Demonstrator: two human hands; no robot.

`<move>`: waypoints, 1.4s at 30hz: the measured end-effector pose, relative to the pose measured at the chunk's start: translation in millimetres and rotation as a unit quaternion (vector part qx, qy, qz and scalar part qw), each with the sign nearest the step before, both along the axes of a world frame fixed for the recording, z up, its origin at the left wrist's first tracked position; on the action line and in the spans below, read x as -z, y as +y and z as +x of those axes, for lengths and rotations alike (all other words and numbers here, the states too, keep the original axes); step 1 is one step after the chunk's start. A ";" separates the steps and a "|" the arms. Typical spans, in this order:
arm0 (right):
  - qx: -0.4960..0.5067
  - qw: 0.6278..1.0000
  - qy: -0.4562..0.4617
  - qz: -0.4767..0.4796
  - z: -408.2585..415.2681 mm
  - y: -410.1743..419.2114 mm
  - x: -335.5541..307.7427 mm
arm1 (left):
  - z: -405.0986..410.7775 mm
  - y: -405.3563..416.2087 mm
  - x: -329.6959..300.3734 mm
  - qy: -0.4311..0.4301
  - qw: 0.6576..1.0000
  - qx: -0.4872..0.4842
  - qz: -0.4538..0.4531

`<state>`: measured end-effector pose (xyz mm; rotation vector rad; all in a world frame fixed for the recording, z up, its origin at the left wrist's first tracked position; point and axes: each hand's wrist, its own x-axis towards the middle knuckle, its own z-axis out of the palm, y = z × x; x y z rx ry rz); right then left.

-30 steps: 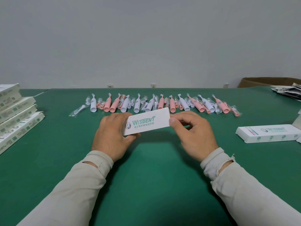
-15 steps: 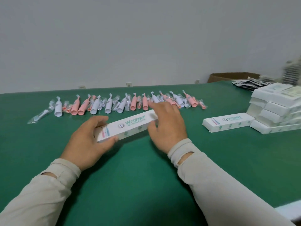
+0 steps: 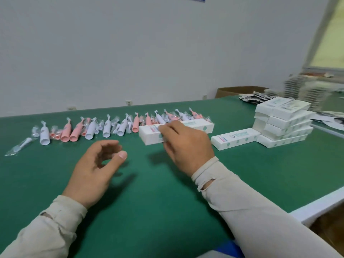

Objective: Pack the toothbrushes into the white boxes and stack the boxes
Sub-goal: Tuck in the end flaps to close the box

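Note:
My right hand (image 3: pixel 186 146) grips a long white toothbrush box (image 3: pixel 197 126) by its left end, holding it just over the green table (image 3: pixel 149 202) in front of the toothbrush row. My left hand (image 3: pixel 96 170) hovers apart from it, fingers loosely curled, holding nothing. A row of pink and white toothbrushes (image 3: pixel 104 127) in clear wrappers lies across the table behind both hands. One white box (image 3: pixel 235 138) lies flat to the right. Beyond it stands a stack of white boxes (image 3: pixel 283 121).
A brown cardboard carton (image 3: pixel 240 90) sits behind the table's far right corner. Dark printed leaflets (image 3: pixel 256 96) lie beside it, and blurred stacked trays (image 3: pixel 309 90) stand further right. The table's white right edge (image 3: pixel 316 207) runs near my right forearm.
My left hand has let go of the box and drawn back. My right hand has carried the box to the right, towards the stack, and the view has swung right.

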<state>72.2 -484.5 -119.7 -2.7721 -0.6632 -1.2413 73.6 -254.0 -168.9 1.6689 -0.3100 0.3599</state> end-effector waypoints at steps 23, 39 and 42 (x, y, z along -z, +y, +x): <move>0.368 0.880 0.266 0.140 -11.5 -159.4 41.9 | -4.1 -5.6 5.7 0.010 0.985 -0.018 0.172; -0.029 0.908 0.343 0.239 20.0 96.1 22.3 | -2.7 28.4 0.0 -0.037 0.955 -0.293 0.022; -0.119 0.865 0.356 0.333 27.5 137.6 39.8 | -8.8 48.1 7.0 -0.026 0.934 -0.355 0.020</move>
